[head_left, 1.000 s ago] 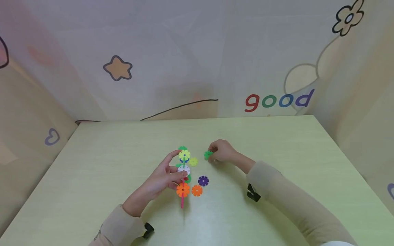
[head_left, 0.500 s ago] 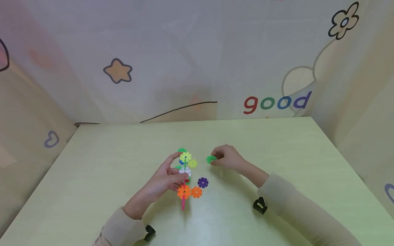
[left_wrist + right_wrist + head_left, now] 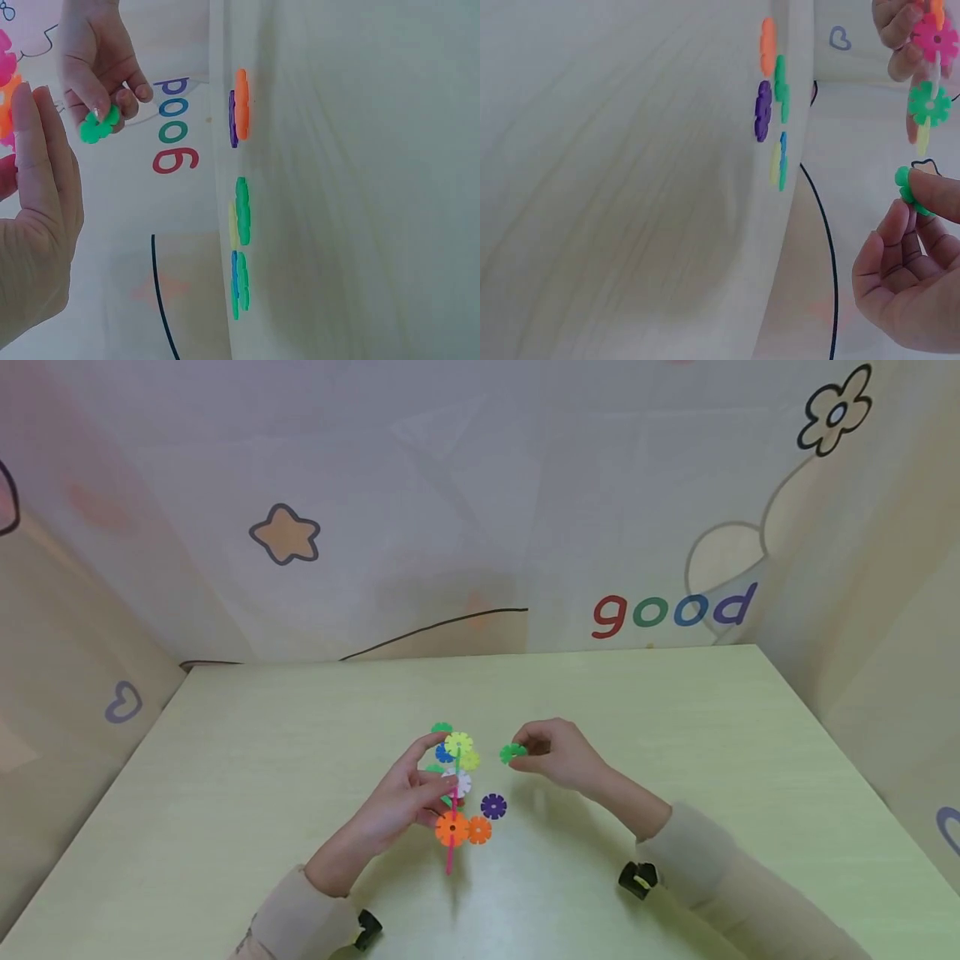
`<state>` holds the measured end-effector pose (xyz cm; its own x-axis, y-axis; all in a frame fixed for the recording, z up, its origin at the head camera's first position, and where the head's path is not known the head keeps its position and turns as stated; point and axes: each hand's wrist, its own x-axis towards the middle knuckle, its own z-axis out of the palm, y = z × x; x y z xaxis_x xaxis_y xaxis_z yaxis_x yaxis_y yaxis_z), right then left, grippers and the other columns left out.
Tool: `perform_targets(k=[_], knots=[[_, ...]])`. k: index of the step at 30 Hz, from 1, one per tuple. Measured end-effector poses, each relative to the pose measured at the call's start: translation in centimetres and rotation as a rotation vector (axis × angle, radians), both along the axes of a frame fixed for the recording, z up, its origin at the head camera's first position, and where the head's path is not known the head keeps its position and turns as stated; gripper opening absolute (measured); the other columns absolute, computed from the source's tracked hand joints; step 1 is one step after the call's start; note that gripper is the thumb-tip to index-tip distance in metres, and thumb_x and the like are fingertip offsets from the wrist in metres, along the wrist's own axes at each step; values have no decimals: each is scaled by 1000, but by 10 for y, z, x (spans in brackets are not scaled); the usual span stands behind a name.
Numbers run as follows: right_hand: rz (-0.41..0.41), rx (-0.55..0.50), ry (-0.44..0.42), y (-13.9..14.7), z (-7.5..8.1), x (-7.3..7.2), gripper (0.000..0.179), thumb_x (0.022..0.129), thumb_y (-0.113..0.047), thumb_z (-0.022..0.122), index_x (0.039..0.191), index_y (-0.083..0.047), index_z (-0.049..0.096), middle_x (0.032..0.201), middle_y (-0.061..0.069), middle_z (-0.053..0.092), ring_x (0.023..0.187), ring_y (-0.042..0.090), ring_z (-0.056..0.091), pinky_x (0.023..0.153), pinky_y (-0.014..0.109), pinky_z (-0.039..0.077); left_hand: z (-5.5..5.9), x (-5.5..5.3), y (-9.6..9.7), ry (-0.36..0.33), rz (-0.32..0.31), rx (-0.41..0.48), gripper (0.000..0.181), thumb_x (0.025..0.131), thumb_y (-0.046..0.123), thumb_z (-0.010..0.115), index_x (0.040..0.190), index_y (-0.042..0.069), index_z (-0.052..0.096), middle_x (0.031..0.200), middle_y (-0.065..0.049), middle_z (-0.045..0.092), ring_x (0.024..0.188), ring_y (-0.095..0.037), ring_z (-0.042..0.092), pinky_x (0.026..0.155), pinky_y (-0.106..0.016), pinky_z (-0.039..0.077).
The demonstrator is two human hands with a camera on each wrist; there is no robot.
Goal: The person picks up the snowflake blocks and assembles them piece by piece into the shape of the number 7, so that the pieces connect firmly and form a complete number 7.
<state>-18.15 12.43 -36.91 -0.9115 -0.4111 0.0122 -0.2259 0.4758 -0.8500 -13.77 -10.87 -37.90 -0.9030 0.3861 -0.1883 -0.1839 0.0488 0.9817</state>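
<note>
My left hand grips a chain of slotted plastic snowflake discs above the table. Yellow, green, white, pink and orange pieces are joined in it, some edge-on. To its right, my right hand pinches a single green snowflake disc between thumb and fingers, apart from the chain. In the right wrist view this green disc is below the chain's yellow end. The left wrist view shows the left fingers straight, with most of the chain cut off at the edge.
Loose discs lie flat on the pale table: a purple disc, an orange disc, a yellow disc, a blue disc and several green ones. A printed cloth stands behind the table.
My right hand has lifted and drawn slightly toward me with the green disc, its forearm shifting right. The chain in my left hand has tilted a little to the right at its top.
</note>
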Motion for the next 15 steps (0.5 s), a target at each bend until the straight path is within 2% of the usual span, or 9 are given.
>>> perform_targets(k=[9,15], knots=[[27,-60,43,-4,4,9,6,79,-4,69,83,-5,65,78,1,62,69,17,54,66,28,49,-2,-1,4,-13,-59,86,70,89,5,53,145,19,14,74,-5,62,59,-16,61,55,-26,52],[52,-71,93,-6,4,12,5,79,-6,69,83,-5,66,76,2,61,66,17,51,60,25,47,-2,0,5,-47,-56,102,70,88,2,50,145,24,16,73,-6,63,57,-14,59,54,-25,52]])
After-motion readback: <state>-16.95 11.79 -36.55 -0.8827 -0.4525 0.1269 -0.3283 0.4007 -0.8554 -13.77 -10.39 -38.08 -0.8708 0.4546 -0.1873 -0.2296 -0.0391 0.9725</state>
